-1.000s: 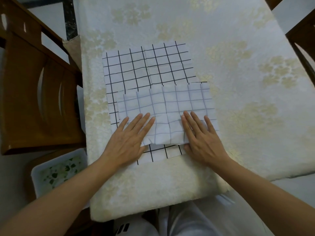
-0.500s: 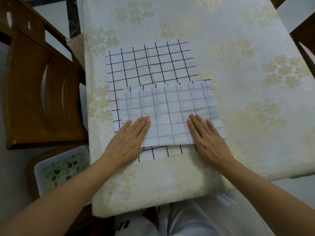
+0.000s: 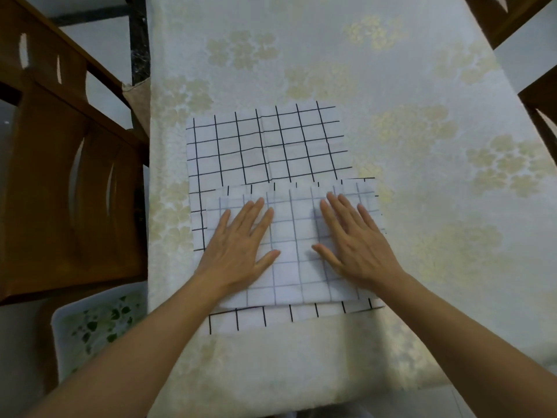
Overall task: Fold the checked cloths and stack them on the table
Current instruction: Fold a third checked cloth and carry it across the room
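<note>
Both hands flat, palms down, fingers straight and spread: left hand [image 3: 241,245] and right hand [image 3: 358,245] side by side, thumbs pointing toward each other, gripping nothing. They press on a pale top layer of fabric with a faint grey grid [image 3: 294,267]. That layer lies on the white cloth with the black grid [image 3: 265,146] and covers its near half. A strip of black-lined cloth shows past the top layer's near edge, a narrower one past its left edge. The far half of the cloth lies uncovered and flat, with a light crease running down its middle. Can't tell whether the top layer is this cloth folded over or a second piece.

The cloth sits on the counter under a cream floral tablecloth [image 3: 422,86], at the near-left part. Nearer than the cloth and to its left, below counter level: white tray with green leaf print [image 3: 90,330]. Left of the cloth: brown wooden chair [image 3: 45,191]. Right of the cloth and beyond it: part of another brown wooden chair [image 3: 539,113].
</note>
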The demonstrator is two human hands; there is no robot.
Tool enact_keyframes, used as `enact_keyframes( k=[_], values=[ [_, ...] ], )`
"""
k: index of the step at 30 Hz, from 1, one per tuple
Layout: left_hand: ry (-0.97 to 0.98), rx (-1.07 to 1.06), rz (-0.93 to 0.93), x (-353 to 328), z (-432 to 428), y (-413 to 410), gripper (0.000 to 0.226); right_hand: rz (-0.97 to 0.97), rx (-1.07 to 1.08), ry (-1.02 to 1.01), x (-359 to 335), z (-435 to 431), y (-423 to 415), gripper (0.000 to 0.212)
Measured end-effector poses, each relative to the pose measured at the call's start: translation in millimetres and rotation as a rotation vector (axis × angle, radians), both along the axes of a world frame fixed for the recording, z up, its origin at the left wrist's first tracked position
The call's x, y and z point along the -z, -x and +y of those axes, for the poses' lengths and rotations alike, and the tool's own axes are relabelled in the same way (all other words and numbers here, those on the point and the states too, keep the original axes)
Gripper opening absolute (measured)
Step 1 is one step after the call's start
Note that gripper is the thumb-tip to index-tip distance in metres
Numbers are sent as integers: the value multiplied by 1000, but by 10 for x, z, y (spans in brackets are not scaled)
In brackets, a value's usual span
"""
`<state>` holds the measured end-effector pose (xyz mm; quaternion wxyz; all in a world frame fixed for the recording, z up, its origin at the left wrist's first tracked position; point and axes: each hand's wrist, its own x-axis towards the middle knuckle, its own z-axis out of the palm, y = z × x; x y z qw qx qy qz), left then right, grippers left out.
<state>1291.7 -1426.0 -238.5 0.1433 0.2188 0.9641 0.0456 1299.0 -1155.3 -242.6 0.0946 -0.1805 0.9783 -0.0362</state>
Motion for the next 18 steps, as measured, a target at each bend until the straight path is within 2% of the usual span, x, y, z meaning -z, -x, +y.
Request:
enact_keyframes(
  k=[4,8,18],
  values=[
    [9,1,29,86,188,254,79,-13,-19,-21,144,-6,227,80],
    [-34,3,46,118,245,451,77,10,54,-20,209,179,309,79],
    [-14,-61,119,244,311,343,74,35,113,1,266,122,405,79]
  ],
)
